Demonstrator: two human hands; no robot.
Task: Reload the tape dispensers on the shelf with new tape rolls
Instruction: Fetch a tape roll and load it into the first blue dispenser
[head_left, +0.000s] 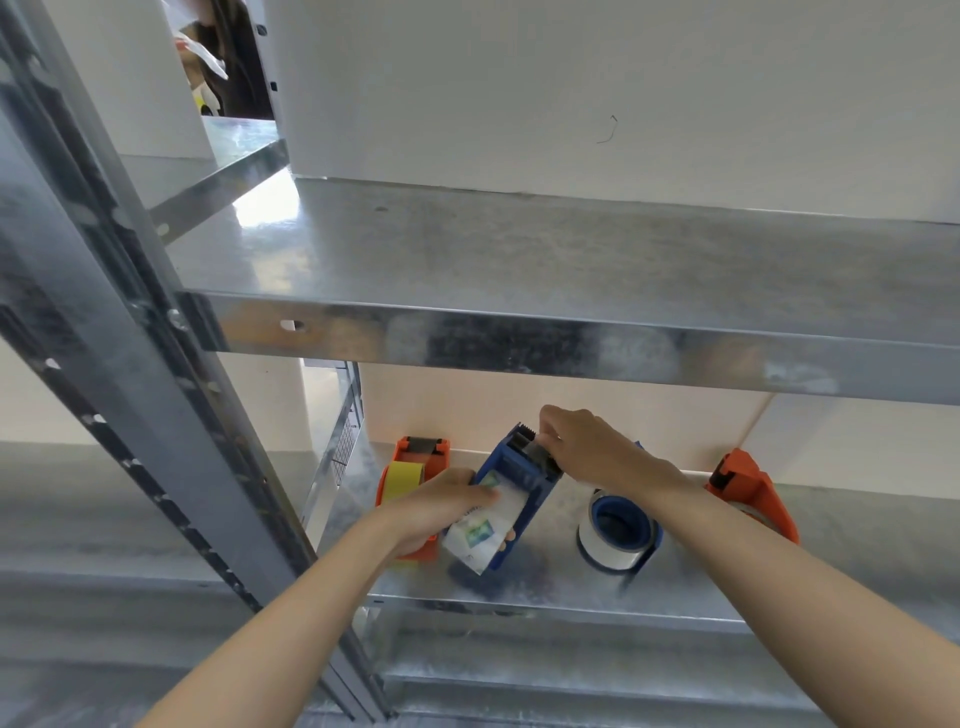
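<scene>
1. We faced a galvanised metal shelf unit; its upper shelf (519, 249) was bare steel against a white wall, and the work took place on the lower shelf (727, 582).
2. Our left hand (441, 506) was closed around the rear of a blue tape dispenser (524, 486), fingers wrapped over the side and across a white printed tape roll (480, 530) seated in it.
3. Our right hand (587, 447) reached over the front of that dispenser, fingertips pinched together at the black cutter end beside the toothed blade; whether tape lay between them, we could not tell.
4. The blue dispenser stood tilted, its cutter end toward the wall and its rear toward us, held just above or on the shelf surface; we could not tell which.
5. Just left of it, partly behind our left hand, sat an orange dispenser (415, 462) loaded with a yellow roll (407, 474).
6. To the right, under our right forearm, a white tape roll with a blue core (618, 535) rested on the shelf.
7. Farther right, near the wall, another orange dispenser (753, 491) stood apart from the rest.
</scene>
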